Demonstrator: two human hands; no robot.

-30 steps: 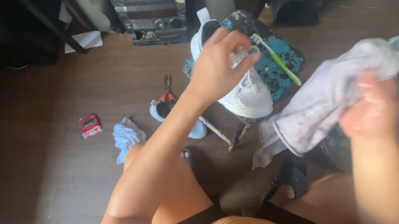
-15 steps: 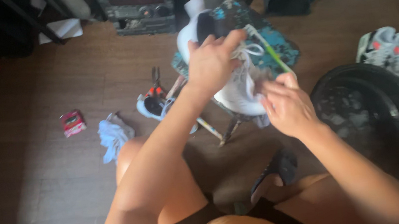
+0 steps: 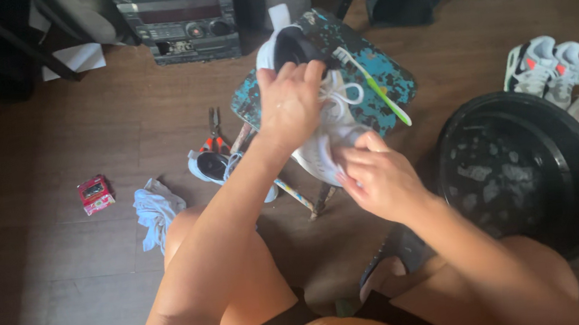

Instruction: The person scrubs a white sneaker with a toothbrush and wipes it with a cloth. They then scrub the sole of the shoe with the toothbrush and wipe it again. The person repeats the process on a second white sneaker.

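A white sneaker (image 3: 329,125) sits on a small stool with a teal-and-black spattered top (image 3: 385,75), centre of the frame, upper half. The left hand (image 3: 290,104) clasps its laced top near the collar; the right hand (image 3: 378,178) grips the toe end. A green toothbrush (image 3: 375,89) lies just beside the sneaker, and a black basin (image 3: 523,172) stands at right.

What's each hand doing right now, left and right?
Left hand: closed on the white sneaker near its laces, steadying it on the stool.
Right hand: curled against the sneaker's toe; whether it holds anything cannot be told.
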